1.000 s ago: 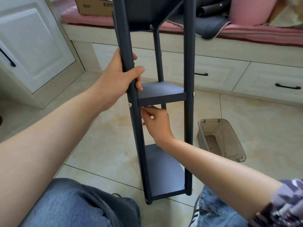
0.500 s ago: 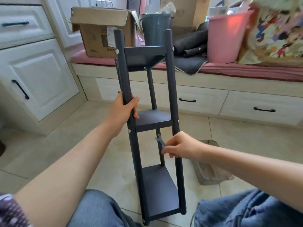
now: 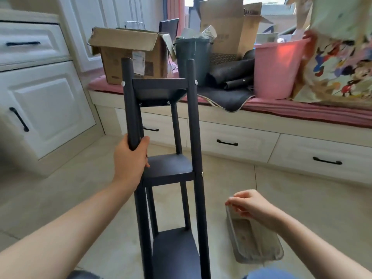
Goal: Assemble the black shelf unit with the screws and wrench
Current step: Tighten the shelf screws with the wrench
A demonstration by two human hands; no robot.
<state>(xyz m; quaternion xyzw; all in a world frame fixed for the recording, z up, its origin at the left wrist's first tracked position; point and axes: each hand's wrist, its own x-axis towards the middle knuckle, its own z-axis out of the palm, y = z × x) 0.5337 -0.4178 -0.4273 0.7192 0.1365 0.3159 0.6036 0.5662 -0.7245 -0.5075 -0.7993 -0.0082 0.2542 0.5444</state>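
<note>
The black shelf unit point(image 3: 168, 167) stands upright on the floor in front of me, with three shelves between its black posts. Silver screw heads point(image 3: 123, 83) show at the joints. My left hand point(image 3: 130, 160) is wrapped around the left front post just above the middle shelf. My right hand point(image 3: 249, 206) hovers to the right of the unit, apart from it, over a clear plastic container point(image 3: 259, 252). Its fingers are pinched together. No wrench shows in it, and I cannot tell whether something is inside the fingers.
A window bench with a pink cushion point(image 3: 302, 111) runs across the back, carrying a cardboard box point(image 3: 128, 55), a grey bin point(image 3: 191, 57) and a pink bucket point(image 3: 277, 69). White drawers point(image 3: 227, 141) lie under it and a white cabinet point(image 3: 44, 109) stands left. My knees are at the bottom edge.
My right hand has left the middle shelf and moved right and down, over the clear container. The wrench seen in it half a second ago no longer shows. My view has tilted upward.
</note>
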